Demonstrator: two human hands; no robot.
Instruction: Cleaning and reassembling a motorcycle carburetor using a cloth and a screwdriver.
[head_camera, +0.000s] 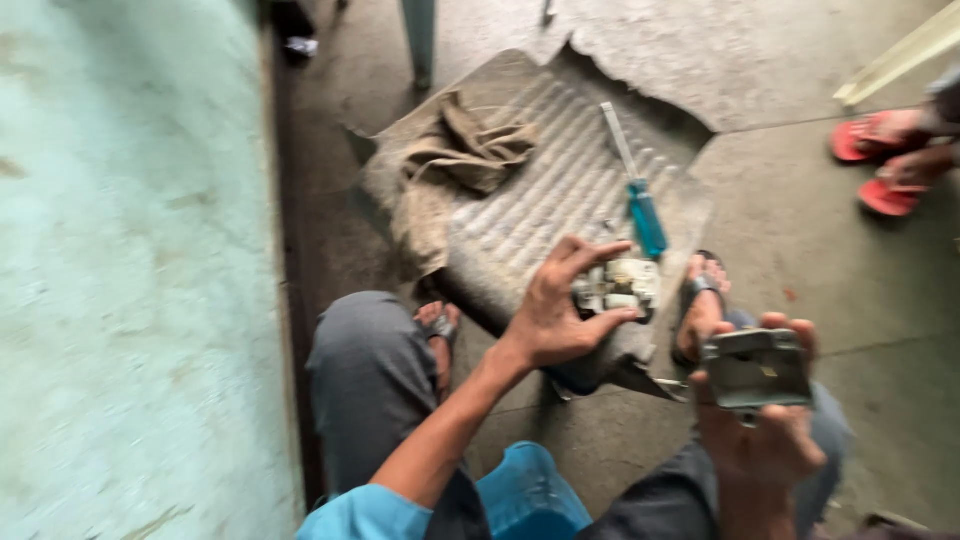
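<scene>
The mechanism (618, 288), a small pale block of metal and plastic parts, sits pinched in the left hand (560, 315) just above the mat (560, 190), and most of what could go wrong starts with that hold.

Going from big to small: the mat is a worn, ribbed sheet spread on the concrete floor (800, 250), with torn edges and deep grooves. Anything dropped there can lodge in a groove or roll off an edge and be hard to find. A crumpled cloth (455, 160) lies on the mat's far side, where a loose part could also hide in the folds.

The cover (755, 370), a grey metal shell, is held in the right hand (765, 430), with fingers wrapped over its top edge and the thumb behind. Its stamped edges look thin, so in my judgement a slip could cut skin.

The screwdriver (640, 205), with a blue handle, lies on the mat just beyond the mechanism. Both hands are full, so reaching for it means letting something go.

The left hand grips the mechanism with only the thumb and fingertips. A light hold like that could let it tip, and any springs or small pieces inside might spill onto the mat. The person's sandalled feet (700, 305) are close below, right where something would fall.
</scene>
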